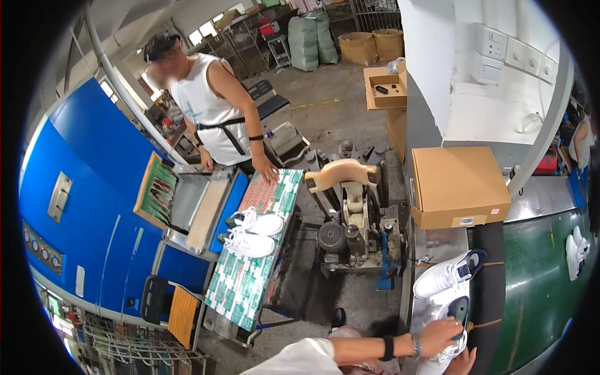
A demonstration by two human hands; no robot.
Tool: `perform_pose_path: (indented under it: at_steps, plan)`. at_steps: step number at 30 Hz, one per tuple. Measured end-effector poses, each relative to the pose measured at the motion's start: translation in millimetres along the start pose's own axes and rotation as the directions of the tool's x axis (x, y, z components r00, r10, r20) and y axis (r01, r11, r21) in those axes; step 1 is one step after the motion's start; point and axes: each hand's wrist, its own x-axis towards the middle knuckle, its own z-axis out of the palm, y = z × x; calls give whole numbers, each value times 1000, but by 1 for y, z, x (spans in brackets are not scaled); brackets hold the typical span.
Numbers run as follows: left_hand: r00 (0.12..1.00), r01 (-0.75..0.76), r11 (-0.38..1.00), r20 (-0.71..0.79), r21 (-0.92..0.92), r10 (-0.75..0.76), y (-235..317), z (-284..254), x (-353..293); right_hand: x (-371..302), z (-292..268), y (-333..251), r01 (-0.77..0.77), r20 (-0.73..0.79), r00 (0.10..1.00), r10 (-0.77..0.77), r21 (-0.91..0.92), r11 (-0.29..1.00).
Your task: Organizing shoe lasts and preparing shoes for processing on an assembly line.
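At the lower right, my left hand [440, 336], with a black band and a bracelet on its wrist, is closed on a white sneaker [459, 309] with a dark opening. My right hand [461, 361] is at the picture's lower edge, its fingers curled against the near side of that sneaker; part of it is cut off. Just beyond lies another white sneaker [440, 278] with a dark navy collar, toe to the left. Both shoes are on a narrow metal ledge [427, 251].
Past the ledge runs a green conveyor belt [531, 294] carrying white shoes [576, 253]. A cardboard box [459, 187] stands beyond the sneakers. Leftward are a machine with a motor [334, 237], a green-patterned table [234, 287] with white sneakers [250, 242], and a co-worker [209, 106] touching it.
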Motion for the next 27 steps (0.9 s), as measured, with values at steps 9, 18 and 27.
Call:
perform_pose_path:
  at_steps: [9,18,27]
  plan:
    - [790,177,970,-564,-164,-240,-61,-175,-108,32,161,121,320,634,773,-3,-386,865]
    - [650,103,271,-142,-957,-747,-132,-234,-114,14,328,224,805,930,339,-143,-365,-467]
    - [798,-178,-248,8,-952,-603,-138,-217,-101,-26,388,264,584,875,476,89,-239,-776]
